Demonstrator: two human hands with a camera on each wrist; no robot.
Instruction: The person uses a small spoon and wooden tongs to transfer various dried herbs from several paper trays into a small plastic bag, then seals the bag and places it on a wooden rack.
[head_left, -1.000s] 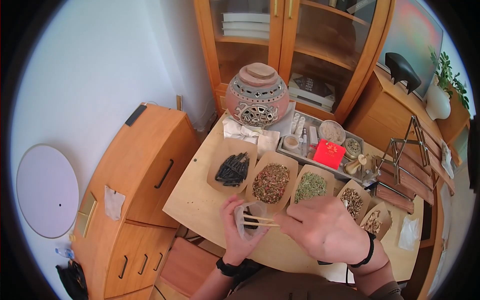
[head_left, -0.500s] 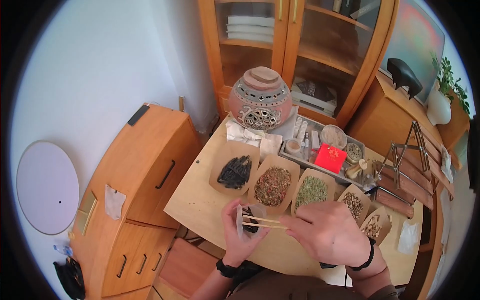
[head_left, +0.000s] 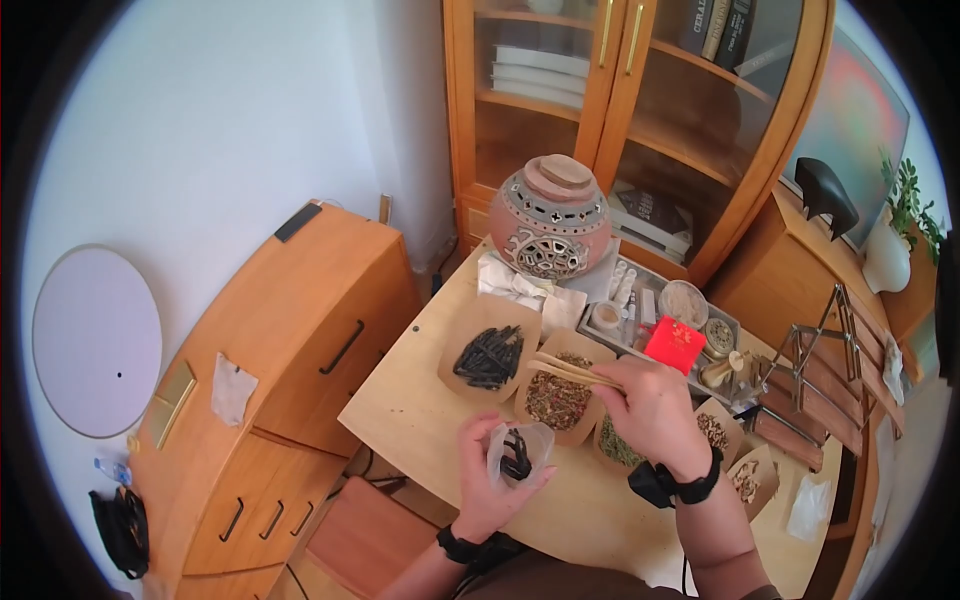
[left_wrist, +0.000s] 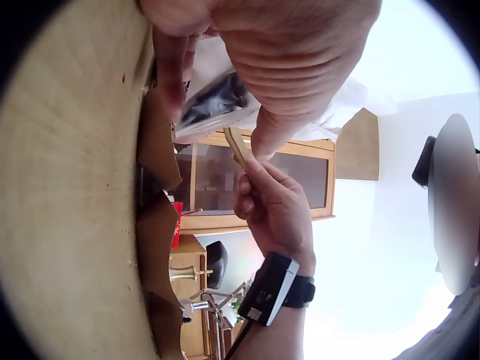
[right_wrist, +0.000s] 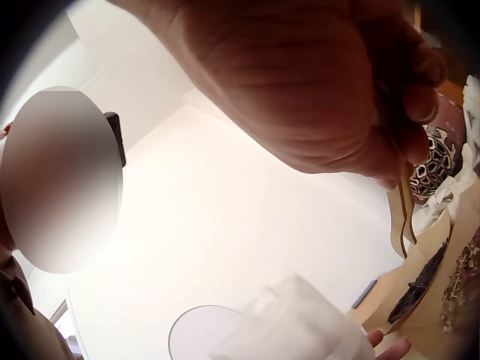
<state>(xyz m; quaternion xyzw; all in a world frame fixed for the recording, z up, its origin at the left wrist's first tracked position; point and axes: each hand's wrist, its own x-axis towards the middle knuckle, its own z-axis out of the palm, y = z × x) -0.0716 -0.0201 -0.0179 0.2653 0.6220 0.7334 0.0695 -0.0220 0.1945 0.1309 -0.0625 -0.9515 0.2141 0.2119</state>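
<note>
My left hand [head_left: 484, 492] holds a translucent plastic bag [head_left: 541, 446] with its mouth facing up, fingers and thumb round its sides. Dark strips [head_left: 515, 456] lie inside it. Higher up and to the right, my right hand [head_left: 652, 408] pinches a pair of wooden tongs [head_left: 578, 371]. In the right wrist view the bent tips of the tongs [right_wrist: 403, 223] stand close together with nothing visible between them. From the head, they overlap the paper tray of reddish dried herbs [head_left: 557, 404]. Left of that, another paper tray [head_left: 455, 318] carries black dried sticks [head_left: 488, 356].
More paper trays hold green herbs [head_left: 618, 444], brown pieces [head_left: 712, 431] and pale slices [head_left: 745, 481]. Behind them stand a patterned clay pot [head_left: 553, 225] and a grey tray with small jars and a red box [head_left: 675, 345]. A folding wooden rack [head_left: 822, 375] is at right.
My right hand has drawn the tongs out of the bag and raised them up over the reddish herb tray. The left hand keeps the bag. The head view has shifted slightly.
</note>
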